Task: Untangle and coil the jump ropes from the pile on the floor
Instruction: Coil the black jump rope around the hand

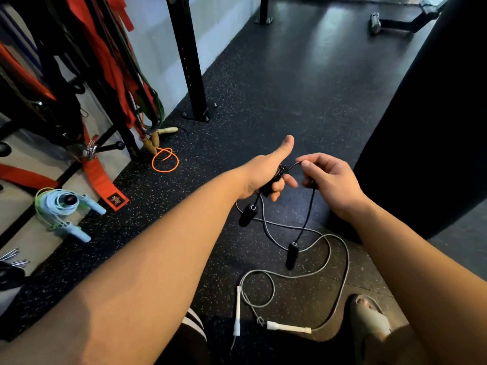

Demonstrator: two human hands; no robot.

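at the far left a pale blue rope (59, 206) sits coiled on a rack peg, and an orange rope (165, 160) lies looped on the floor (263, 88) by the rack's foot. in the middle the left hand (263, 175) has its fingers (278, 184) curled round a bunch of the black rope (292, 255), thumb sticking up, and both black handles (247, 215) dangle below it. just to its right, the right hand (332, 180) pinches a loop of the same cord between thumb and forefinger, the other fingers loosely bent. this looks like the coiling step on the black rope; the next move likely calls for laying that loop into the left palm. the grey rope (290, 277) with white handles (288, 327) sprawls on the floor underneath, not yet coiled.
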